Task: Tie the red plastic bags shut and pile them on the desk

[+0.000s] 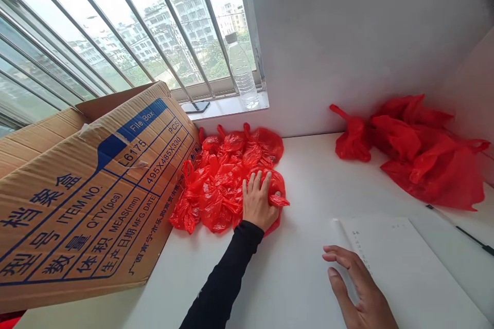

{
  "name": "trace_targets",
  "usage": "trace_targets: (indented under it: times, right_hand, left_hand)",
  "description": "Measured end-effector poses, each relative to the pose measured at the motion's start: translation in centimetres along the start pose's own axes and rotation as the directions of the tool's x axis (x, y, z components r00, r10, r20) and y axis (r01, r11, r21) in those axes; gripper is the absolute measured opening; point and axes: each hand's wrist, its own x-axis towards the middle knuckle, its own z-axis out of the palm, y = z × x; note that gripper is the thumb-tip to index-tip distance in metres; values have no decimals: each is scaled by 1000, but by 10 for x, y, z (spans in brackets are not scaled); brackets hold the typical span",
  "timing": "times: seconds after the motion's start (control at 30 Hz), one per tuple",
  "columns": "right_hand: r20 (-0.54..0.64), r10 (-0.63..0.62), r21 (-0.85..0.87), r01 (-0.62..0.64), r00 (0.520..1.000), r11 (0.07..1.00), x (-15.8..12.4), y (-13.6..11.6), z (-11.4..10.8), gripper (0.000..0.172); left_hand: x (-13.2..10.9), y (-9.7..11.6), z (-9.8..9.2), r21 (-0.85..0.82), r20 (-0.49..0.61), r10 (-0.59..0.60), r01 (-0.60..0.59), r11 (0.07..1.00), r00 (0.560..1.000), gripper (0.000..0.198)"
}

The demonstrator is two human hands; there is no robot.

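Observation:
My left hand (258, 200), in a black sleeve, lies on a filled red plastic bag (277, 183) at the right front of a cluster. The bag's twisted end sticks out beside my thumb, and the hand closes around its top. Against it on the left rest more knotted red plastic bags (218, 185), packed close together in rows. My right hand (358, 288) hovers at the lower right, fingers apart and slightly curled, holding nothing. It is nearest to a white sheet of paper (401, 262) with small handwriting at its left side.
A large cardboard box (96, 190) stands at the left. On the sill are a clear water bottle (244, 74) and a phone (195, 107). A small knotted red bag (352, 139) and a loose red heap (428, 149) lie back right, near a black pen (471, 235).

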Motion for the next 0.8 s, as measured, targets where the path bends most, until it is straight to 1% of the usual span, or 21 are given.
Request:
trace_targets:
  times: [0.1, 0.17, 0.2, 0.3, 0.43, 0.53, 0.67, 0.73, 0.8]
  right_hand:
    - [-6, -17, -10, 17, 1000, 1000, 1, 1, 1, 21]
    - [-11, -1, 3, 1, 1000, 1000, 2, -2, 1, 19]
    - [-12, 26, 12, -26, 1000, 1000, 2, -4, 1, 18]
    - [-4, 107, 40, -107, 994, 993, 3, -11, 0, 18]
    - [0, 116, 83, -116, 993, 990, 4, -17, 0, 18]
    - [-17, 155, 125, -151, 988, 980, 6, -17, 1, 21]
    - [6, 101, 171, -101, 995, 980, 10, -19, 1, 19]
    - [-10, 129, 205, -124, 992, 971, 12, -24, 1, 19]
    - [-40, 177, 257, -161, 983, 953, 15, -31, -3, 20]
  left_hand:
    - [-18, 1, -5, -1, 14, 34, -34, 999, 999, 71]
    - [-25, -2, -2, 0, 34, 36, -36, 999, 999, 69]
    - [-27, -3, 1, 0, 42, 33, -33, 999, 999, 68]
    - [-22, -8, 10, 2, 38, 15, -15, 1000, 999, 64]
    - [-10, -2, 12, 7, -7, -14, 14, 1000, 1000, 62]
    - [-9, 7, 11, 13, -51, -10, 10, 1000, 999, 64]
    - [-8, 8, 16, 2, -53, 39, -39, 999, 998, 50]
    - [-4, 6, 20, -12, -76, 33, -34, 999, 997, 47]
    - [0, 7, 20, -39, -133, 20, -25, 999, 991, 48]
